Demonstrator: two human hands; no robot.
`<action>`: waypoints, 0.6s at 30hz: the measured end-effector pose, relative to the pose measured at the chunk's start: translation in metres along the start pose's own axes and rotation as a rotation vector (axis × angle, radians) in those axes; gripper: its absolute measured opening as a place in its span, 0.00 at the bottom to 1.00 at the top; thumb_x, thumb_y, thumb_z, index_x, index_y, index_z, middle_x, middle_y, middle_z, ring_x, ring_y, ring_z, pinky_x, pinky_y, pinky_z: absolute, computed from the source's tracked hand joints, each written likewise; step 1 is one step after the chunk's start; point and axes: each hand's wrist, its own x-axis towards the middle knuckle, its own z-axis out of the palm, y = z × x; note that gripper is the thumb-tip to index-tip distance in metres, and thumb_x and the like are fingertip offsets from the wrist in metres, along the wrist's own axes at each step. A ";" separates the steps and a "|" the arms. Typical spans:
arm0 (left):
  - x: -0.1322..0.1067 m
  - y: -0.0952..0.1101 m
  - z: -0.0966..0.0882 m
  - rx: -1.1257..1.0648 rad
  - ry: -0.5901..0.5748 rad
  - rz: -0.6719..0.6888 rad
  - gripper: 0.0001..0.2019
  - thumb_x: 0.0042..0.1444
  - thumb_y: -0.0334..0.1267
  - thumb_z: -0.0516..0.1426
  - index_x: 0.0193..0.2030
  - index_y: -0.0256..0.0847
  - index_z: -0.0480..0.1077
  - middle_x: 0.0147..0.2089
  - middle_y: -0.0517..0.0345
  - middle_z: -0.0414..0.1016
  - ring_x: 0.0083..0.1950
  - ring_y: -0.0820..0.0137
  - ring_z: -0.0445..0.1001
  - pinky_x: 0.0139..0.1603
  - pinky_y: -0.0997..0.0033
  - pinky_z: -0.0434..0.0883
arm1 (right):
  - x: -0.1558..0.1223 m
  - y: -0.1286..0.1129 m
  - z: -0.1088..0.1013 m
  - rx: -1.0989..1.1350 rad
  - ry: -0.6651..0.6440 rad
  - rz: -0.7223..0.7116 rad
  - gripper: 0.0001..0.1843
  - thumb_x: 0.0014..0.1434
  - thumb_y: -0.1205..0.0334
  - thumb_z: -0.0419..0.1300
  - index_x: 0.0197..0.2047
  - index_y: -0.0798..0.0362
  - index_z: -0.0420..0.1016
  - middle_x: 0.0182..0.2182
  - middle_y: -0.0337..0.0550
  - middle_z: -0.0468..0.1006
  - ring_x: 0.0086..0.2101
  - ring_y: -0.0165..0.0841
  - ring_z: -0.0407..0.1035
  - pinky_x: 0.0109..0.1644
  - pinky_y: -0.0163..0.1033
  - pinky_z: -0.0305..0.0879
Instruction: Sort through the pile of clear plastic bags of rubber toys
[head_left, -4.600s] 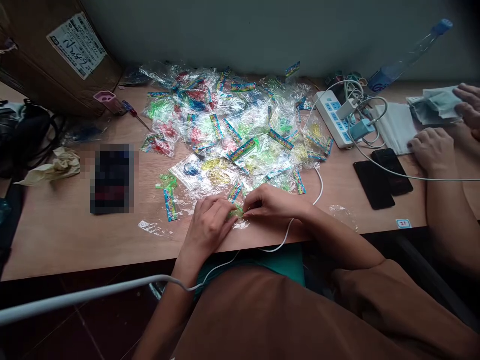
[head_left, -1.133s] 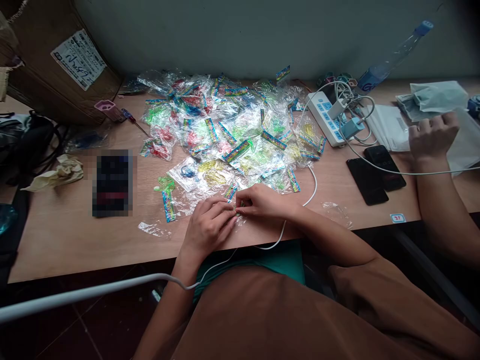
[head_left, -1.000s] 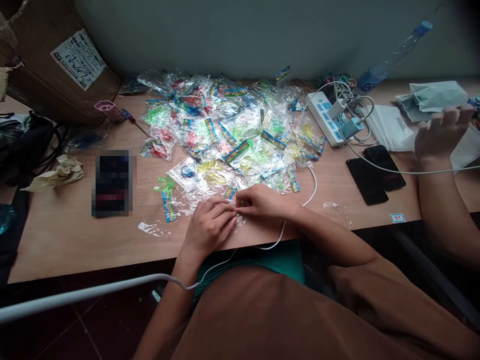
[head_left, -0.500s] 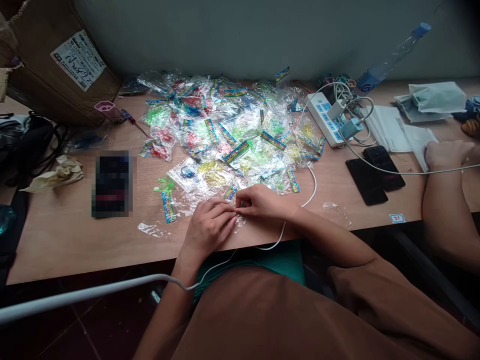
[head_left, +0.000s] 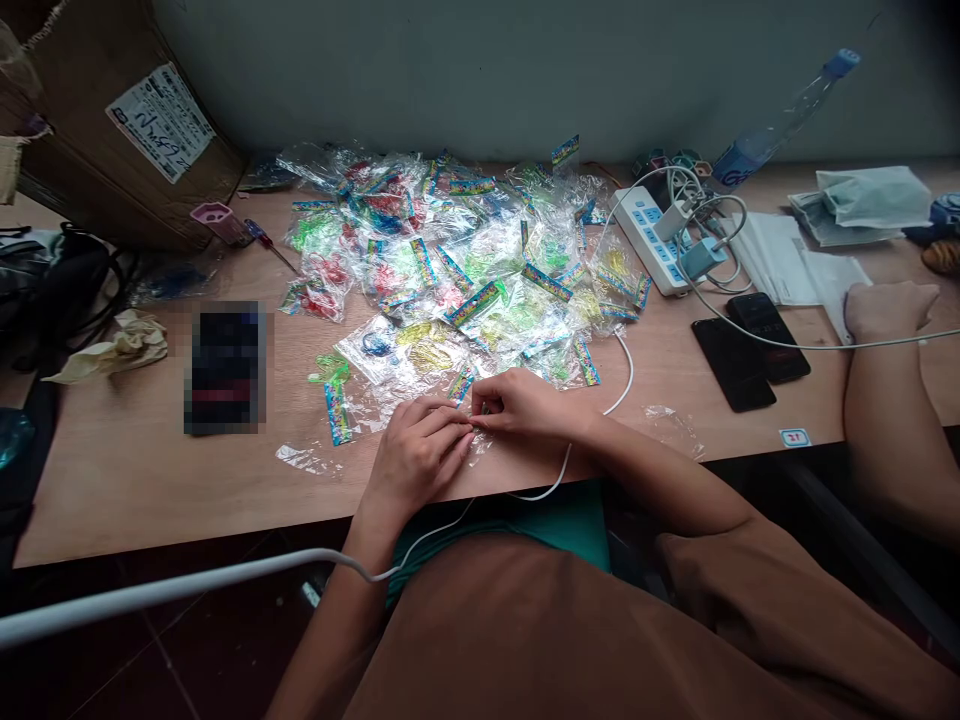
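Note:
At the table's front edge my left hand (head_left: pixel 424 452) and my right hand (head_left: pixel 517 405) meet, fingertips touching. Both are closed in a pinch on a crinkled clear plastic bag (head_left: pixel 480 447), mostly hidden by the fingers. Whatever is inside it cannot be made out. Just beyond my hands lies a wide heap of small clear bags (head_left: pixel 480 250) with bright printed header strips and red, green, yellow and blue stringy pieces in them. Left of my left hand rests a bag with a blue header (head_left: pixel 337 412) and a green piece (head_left: pixel 330 368).
A white cable (head_left: pixel 626 375) runs beside my right wrist. On the right are a power strip (head_left: pixel 652 240), two phones (head_left: pixel 733 365), a bottle (head_left: pixel 780 125) and another person's arm (head_left: pixel 892 400). At left are a blurred-out dark device (head_left: pixel 223 370), a screwdriver (head_left: pixel 270 245) and a cardboard box (head_left: pixel 97 130).
My hands hold the same place and pinch. The other person's hand at right has shifted slightly left.

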 end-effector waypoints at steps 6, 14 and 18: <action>0.001 0.001 0.000 -0.005 -0.005 -0.013 0.04 0.69 0.33 0.60 0.43 0.43 0.78 0.47 0.60 0.85 0.54 0.61 0.78 0.55 0.55 0.71 | 0.000 0.000 0.000 -0.002 -0.001 -0.001 0.04 0.63 0.65 0.67 0.35 0.55 0.79 0.24 0.33 0.70 0.26 0.26 0.60 0.34 0.34 0.47; 0.001 0.001 0.001 -0.016 -0.019 -0.027 0.04 0.69 0.33 0.60 0.43 0.43 0.78 0.47 0.60 0.85 0.54 0.61 0.77 0.56 0.55 0.71 | 0.000 0.000 0.000 0.009 0.000 -0.004 0.04 0.63 0.64 0.67 0.36 0.55 0.79 0.23 0.33 0.70 0.26 0.25 0.60 0.34 0.34 0.48; 0.001 0.000 0.001 -0.022 -0.028 -0.036 0.05 0.69 0.33 0.60 0.43 0.44 0.79 0.47 0.59 0.85 0.54 0.61 0.77 0.56 0.54 0.71 | 0.000 0.001 0.001 0.021 0.001 -0.005 0.05 0.63 0.63 0.67 0.36 0.55 0.79 0.24 0.33 0.70 0.26 0.26 0.60 0.35 0.35 0.47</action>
